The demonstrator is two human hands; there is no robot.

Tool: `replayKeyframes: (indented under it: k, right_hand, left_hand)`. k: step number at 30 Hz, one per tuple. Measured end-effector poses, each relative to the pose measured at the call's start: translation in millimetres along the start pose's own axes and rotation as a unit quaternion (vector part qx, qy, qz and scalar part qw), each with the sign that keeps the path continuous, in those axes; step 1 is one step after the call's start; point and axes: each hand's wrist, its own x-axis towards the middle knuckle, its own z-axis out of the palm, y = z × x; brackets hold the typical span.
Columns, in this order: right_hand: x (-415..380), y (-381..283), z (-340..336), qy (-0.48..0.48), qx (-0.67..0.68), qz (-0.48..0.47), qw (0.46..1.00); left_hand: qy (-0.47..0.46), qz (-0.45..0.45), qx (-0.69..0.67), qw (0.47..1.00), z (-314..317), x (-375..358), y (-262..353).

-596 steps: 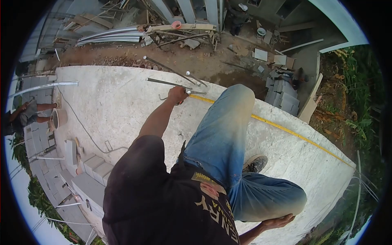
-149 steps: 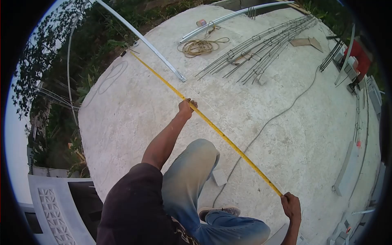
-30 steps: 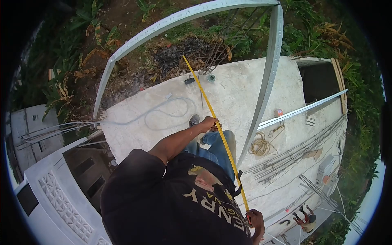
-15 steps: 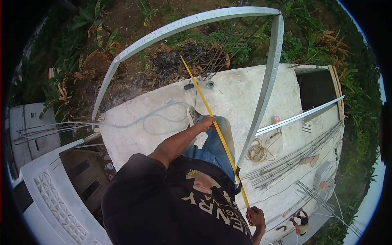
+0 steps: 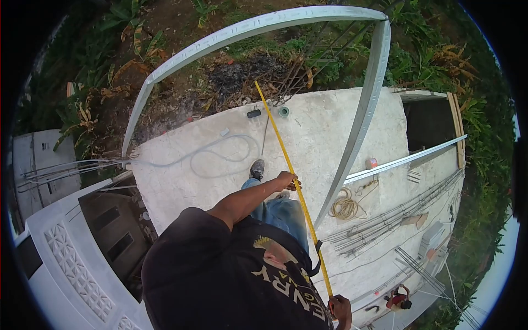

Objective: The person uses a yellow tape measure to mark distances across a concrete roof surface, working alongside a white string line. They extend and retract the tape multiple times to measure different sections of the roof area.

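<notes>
My left hand (image 5: 287,180) is closed around the yellow blade of a tape measure (image 5: 273,126), partway along it. The blade runs out past my feet, its free end over the slab's far edge. My right hand (image 5: 341,311), low beside my body, grips the tape measure's case, mostly hidden by the fingers. Between the hands the blade crosses in front of my shirt and jeans. A long pale metal channel (image 5: 368,88) rises close to the blade and forms a tall frame around it. My shoe (image 5: 257,169) stands on the pale slab (image 5: 319,132).
A grey hose (image 5: 223,140) loops across the slab. Near its edge lie a green roll (image 5: 283,112) and a small black object (image 5: 253,114). To the right are coiled rope (image 5: 345,206), rebar (image 5: 385,225), an opening (image 5: 432,124) and a crouching person (image 5: 397,300). Vegetation lies below.
My feet have shifted, and one shoe now shows planted farther forward. The left hand and the blade have moved a little right and down in view, still held. The other person has moved slightly left.
</notes>
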Motion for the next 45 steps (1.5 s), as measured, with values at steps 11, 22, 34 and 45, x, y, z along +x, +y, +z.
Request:
replayKeyframes:
  k: [11,22,34,45]
  right_hand:
    - [-0.9,37.5,18.1,0.021,-0.061,0.003,0.998]
    - [64.8,103.2,52.9,0.101,-0.139,-0.025,0.985]
    - [96.6,176.9,121.4,0.171,-0.071,-0.004,0.983]
    - [74.0,290.1,188.6,0.219,-0.056,0.002,0.974]
  left_hand:
    - [0.037,-0.069,0.033,0.996,16.4,41.0,-96.6]
    - [0.088,-0.054,0.091,0.991,13.7,84.7,-183.9]
    - [0.015,-0.062,0.404,0.913,13.2,17.4,-217.5]
    - [-0.232,0.296,0.742,0.554,93.6,-81.8,-245.6]
